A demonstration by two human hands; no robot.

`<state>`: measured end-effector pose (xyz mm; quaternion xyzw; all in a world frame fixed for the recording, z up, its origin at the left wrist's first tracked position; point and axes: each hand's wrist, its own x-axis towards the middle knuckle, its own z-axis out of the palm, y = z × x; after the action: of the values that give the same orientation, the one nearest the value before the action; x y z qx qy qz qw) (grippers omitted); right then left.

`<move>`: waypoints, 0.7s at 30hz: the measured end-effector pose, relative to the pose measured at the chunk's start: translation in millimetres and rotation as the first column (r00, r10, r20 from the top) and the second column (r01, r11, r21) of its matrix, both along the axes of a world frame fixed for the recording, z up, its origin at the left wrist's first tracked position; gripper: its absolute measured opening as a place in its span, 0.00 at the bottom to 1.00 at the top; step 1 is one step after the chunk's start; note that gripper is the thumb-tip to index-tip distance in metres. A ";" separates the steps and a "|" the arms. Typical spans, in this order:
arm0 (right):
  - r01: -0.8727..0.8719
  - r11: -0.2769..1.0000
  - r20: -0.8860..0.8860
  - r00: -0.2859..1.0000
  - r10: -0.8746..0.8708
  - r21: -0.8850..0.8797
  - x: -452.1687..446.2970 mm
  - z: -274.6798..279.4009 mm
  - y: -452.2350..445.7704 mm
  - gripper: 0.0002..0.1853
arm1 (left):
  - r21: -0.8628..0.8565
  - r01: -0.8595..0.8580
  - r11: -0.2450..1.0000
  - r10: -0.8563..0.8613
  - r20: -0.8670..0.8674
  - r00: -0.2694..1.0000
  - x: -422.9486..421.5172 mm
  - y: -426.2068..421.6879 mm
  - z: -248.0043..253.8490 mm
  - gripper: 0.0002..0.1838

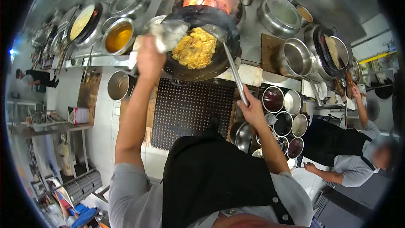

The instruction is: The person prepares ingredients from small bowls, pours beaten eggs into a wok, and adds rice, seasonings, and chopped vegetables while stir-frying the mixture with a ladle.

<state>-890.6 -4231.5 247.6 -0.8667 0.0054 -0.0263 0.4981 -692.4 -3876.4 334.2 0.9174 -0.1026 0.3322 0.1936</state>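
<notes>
My left hand (150,58) grips a metal bowl (174,28), smeared by motion and tilted over the left side of a black wok (217,68). Something whitish shows at the bowl's near side; I cannot make it out. Inside the wok lies a yellow-brown mass of what looks like scrambled egg (196,48). My right hand (252,107) is closed around the long handle of a ladle (232,64). The ladle's head rests in the wok, at the egg's upper right.
Flames burn in the burner (207,2) behind the wok. A pot of amber liquid (119,37) stands to the left, an open steel pot (295,57) to the right. Several sauce containers (273,99) sit below right. A co-worker (348,160) stands at the right, one hand by another wok.
</notes>
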 end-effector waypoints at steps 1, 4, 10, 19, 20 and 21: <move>0.006 1.000 0.014 1.000 -0.006 0.027 -5.2 3.1 -3.9 0.38 | 0.076 0.082 0.994 -0.084 0.018 0.996 19.2 -19.7 -27.5 0.21; 0.028 1.000 -0.051 0.998 -0.027 0.012 -18.8 2.9 -12.9 0.37 | 0.249 0.216 0.944 -0.210 -0.050 0.976 75.3 -55.6 -106.1 0.18; 0.037 0.997 -0.228 0.973 -0.021 0.066 -23.6 78.9 -3.0 0.38 | -0.111 -0.169 0.979 0.153 -0.140 0.978 116.7 -26.3 -70.3 0.22; -0.181 0.942 -0.188 0.973 0.130 -0.284 30.6 -1.7 35.6 0.36 | -0.820 -0.310 0.481 0.219 -0.230 0.948 -175.6 209.1 -134.2 0.32; -0.113 0.968 -0.310 0.950 0.040 -0.223 30.4 29.2 58.3 0.36 | -0.817 -0.366 0.446 0.277 -0.262 0.924 -238.8 235.1 -162.7 0.29; -0.058 0.984 -0.214 0.977 0.021 -0.168 27.7 21.9 65.9 0.36 | -0.712 -0.542 0.447 0.340 -0.425 0.839 -321.5 274.3 -204.9 0.28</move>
<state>-862.9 -4165.7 269.4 -0.9046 0.0386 0.0758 0.4176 -1013.9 -3602.1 129.3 0.7489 0.3263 0.2763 0.5063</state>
